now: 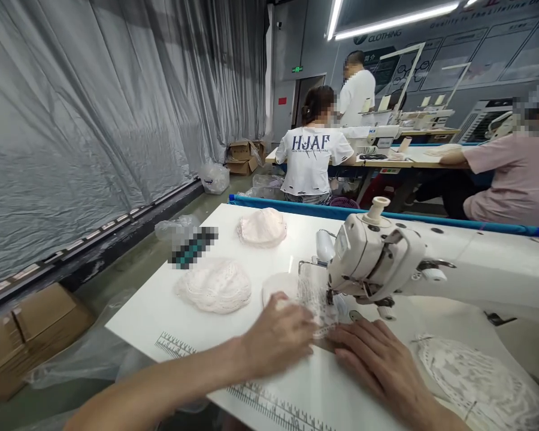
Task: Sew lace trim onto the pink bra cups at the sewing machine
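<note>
My left hand lies flat, fingers together, pressing a pale lace piece on the white table just left of the needle of the white sewing machine. My right hand rests flat beside it, fingers stretched toward the same lace under the machine head. A stack of pink lace cups sits left of my hands. Another stack lies farther back.
More lace pieces lie at the right front. A printed ruler runs along the table's front edge. Cardboard boxes and plastic bags sit on the floor at left. Other people work at tables behind; grey curtain on the left.
</note>
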`<action>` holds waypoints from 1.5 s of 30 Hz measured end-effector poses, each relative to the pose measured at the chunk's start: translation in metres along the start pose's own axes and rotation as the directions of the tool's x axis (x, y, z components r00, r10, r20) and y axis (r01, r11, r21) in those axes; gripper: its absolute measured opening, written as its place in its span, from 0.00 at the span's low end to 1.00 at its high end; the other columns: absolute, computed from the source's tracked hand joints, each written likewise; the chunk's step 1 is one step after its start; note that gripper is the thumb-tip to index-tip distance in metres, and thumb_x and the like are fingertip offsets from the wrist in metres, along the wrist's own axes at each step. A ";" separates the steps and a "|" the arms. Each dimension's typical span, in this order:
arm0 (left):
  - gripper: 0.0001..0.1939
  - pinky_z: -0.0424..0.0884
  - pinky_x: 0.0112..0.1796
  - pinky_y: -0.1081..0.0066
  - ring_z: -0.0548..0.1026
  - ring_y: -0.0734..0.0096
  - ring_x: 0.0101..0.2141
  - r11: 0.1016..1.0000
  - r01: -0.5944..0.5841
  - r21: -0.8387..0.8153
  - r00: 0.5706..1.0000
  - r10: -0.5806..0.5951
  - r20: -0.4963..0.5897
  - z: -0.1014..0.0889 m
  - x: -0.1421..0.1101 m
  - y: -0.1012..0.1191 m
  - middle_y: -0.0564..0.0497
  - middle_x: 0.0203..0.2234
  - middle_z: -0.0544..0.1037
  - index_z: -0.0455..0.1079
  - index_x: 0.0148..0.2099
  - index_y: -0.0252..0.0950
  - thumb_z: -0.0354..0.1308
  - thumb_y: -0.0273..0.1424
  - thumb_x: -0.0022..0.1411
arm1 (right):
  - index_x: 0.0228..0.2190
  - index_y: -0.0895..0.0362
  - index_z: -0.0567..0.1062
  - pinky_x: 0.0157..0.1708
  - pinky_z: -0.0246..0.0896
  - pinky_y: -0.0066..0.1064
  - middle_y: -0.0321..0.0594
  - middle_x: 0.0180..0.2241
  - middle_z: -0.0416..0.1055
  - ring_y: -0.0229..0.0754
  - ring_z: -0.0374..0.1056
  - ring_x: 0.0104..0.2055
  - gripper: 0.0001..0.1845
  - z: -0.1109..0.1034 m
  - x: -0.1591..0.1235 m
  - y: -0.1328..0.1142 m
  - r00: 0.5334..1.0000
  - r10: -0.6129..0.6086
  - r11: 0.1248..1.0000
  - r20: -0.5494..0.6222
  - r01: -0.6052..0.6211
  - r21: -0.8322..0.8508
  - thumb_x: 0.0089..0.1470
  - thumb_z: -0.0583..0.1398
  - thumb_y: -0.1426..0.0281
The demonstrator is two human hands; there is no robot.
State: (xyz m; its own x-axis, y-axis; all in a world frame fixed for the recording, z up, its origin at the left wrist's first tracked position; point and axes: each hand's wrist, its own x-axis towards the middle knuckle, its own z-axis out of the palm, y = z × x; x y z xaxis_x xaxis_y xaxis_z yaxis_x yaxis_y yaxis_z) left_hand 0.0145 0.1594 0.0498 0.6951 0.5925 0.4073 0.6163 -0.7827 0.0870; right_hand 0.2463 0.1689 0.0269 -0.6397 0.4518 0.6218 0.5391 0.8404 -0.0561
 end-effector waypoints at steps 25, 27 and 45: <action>0.09 0.61 0.32 0.74 0.67 0.75 0.29 0.157 0.557 -0.815 0.811 -0.313 0.494 -0.054 -0.074 0.066 0.52 0.26 0.72 0.71 0.32 0.32 0.60 0.34 0.56 | 0.30 0.60 0.72 0.27 0.54 0.26 0.36 0.25 0.65 0.35 0.58 0.27 0.18 -0.062 0.007 -0.110 0.616 0.217 0.221 0.757 -0.786 0.577 0.55 0.57 0.57; 0.11 0.59 0.29 0.76 0.64 0.78 0.26 -0.012 0.580 -0.815 0.779 -0.284 0.559 -0.057 -0.077 0.078 0.54 0.24 0.68 0.68 0.32 0.31 0.60 0.35 0.56 | 0.31 0.60 0.72 0.28 0.53 0.25 0.35 0.26 0.64 0.35 0.57 0.28 0.16 -0.068 -0.002 -0.120 0.609 0.195 0.169 0.769 -0.793 0.585 0.52 0.61 0.58; 0.17 0.63 0.32 0.75 0.67 0.74 0.30 -0.165 0.749 -0.642 0.625 -0.146 0.766 -0.031 -0.101 0.121 0.50 0.29 0.70 0.71 0.29 0.30 0.67 0.39 0.46 | 0.32 0.60 0.75 0.26 0.52 0.24 0.33 0.25 0.65 0.34 0.58 0.27 0.15 -0.057 -0.069 -0.154 0.594 0.151 0.022 0.790 -0.801 0.598 0.48 0.64 0.59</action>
State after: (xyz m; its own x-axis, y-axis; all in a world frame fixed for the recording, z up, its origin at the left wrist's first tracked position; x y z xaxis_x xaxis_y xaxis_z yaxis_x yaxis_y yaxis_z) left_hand 0.0075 -0.0008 0.0470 0.6285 0.6310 -0.4548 0.1808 0.4502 0.8745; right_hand 0.2387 -0.0092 0.0371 -0.7316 0.6316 -0.2567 0.1971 -0.1646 -0.9665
